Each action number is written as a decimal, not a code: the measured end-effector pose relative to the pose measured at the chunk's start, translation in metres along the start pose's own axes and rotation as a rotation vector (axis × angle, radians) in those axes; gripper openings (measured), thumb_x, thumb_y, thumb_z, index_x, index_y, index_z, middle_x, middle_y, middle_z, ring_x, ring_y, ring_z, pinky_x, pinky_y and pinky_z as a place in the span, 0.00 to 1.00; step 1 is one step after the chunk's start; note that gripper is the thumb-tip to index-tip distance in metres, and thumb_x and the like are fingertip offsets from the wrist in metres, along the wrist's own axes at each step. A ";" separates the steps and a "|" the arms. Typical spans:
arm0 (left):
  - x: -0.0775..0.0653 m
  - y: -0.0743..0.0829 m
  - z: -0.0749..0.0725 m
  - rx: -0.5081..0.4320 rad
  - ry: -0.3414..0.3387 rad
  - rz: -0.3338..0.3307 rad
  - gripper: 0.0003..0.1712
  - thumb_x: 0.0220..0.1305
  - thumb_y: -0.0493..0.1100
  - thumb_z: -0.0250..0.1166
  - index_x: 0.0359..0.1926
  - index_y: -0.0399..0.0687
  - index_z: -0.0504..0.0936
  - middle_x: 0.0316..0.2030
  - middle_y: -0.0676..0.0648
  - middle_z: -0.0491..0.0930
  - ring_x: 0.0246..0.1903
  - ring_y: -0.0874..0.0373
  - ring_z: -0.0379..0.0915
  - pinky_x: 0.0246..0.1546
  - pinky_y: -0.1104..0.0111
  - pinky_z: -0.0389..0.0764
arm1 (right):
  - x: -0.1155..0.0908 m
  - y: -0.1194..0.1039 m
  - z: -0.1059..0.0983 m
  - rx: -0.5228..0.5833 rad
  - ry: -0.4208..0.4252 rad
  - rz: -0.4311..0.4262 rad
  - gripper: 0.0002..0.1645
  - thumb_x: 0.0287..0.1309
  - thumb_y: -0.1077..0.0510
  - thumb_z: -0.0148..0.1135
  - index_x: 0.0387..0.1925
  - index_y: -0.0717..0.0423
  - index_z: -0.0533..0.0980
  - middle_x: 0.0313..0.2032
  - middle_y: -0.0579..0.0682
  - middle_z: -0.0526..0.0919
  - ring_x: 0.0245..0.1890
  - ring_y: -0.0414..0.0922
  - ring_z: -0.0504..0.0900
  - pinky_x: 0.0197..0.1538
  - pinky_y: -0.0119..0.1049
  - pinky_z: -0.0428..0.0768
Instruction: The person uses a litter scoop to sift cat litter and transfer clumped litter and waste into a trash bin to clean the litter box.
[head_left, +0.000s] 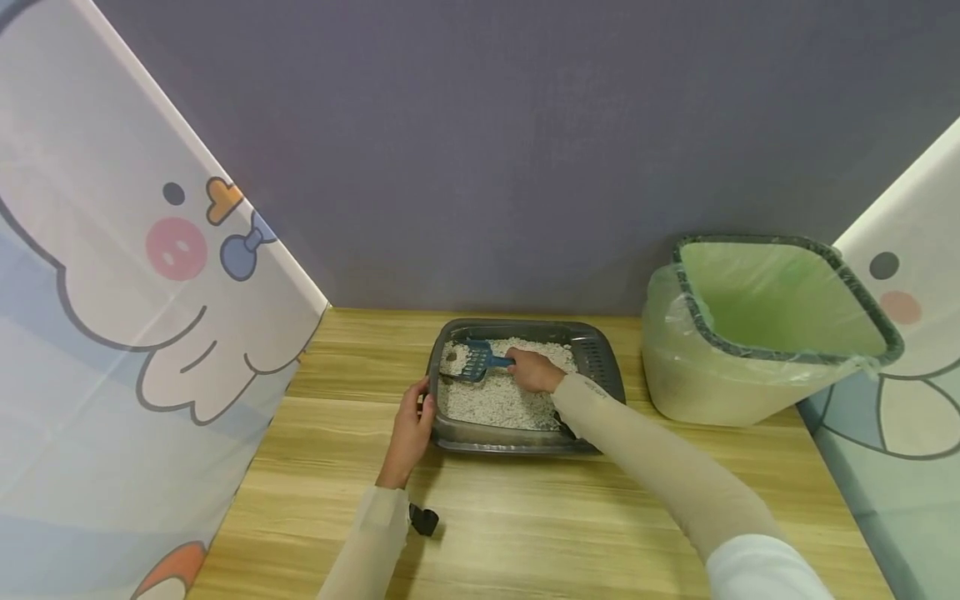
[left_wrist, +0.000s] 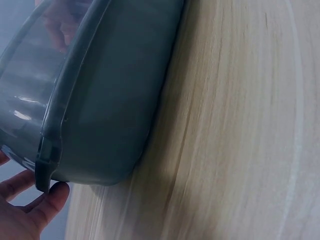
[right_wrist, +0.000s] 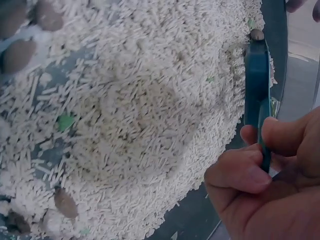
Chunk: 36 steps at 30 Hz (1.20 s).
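Note:
A dark grey litter box (head_left: 495, 442) filled with pale pellet litter (head_left: 498, 404) stands on the wooden surface. My right hand (head_left: 534, 371) grips the handle of a blue slotted litter scoop (head_left: 476, 362), whose head lies in the litter at the box's left side. In the right wrist view a small brown lump (right_wrist: 257, 34) sits at the scoop's far end. Other brown lumps (right_wrist: 65, 202) lie in the litter. My left hand (head_left: 411, 425) holds the box's rim at the left side, with thumb and fingers around its edge in the left wrist view.
Right of the litter box stands a pale bin (head_left: 705, 392) lined with a translucent green bag (head_left: 780, 292). A grey wall (head_left: 510, 167) rises behind the wooden surface (head_left: 517, 525). Printed cartoon panels (head_left: 82, 275) flank both sides.

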<state>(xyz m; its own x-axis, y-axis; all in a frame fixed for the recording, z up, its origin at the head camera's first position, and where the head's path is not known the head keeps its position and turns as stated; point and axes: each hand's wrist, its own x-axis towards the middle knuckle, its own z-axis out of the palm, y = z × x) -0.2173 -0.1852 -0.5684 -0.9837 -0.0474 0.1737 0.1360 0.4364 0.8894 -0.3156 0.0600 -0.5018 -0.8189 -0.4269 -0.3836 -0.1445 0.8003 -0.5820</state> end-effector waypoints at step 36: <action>0.000 0.002 -0.002 0.020 -0.010 -0.020 0.25 0.75 0.48 0.46 0.68 0.45 0.62 0.59 0.41 0.67 0.45 0.49 0.72 0.42 0.55 0.75 | -0.012 -0.003 0.015 -0.100 -0.018 -0.073 0.14 0.72 0.58 0.44 0.55 0.56 0.68 0.26 0.49 0.73 0.16 0.40 0.61 0.23 0.35 0.63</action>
<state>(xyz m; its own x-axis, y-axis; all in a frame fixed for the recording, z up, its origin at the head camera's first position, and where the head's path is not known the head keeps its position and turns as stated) -0.2170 -0.1858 -0.5659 -0.9872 -0.0474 0.1522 0.1145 0.4535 0.8839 -0.2967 0.0564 -0.5056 -0.7941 -0.4926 -0.3560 -0.2591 0.8042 -0.5349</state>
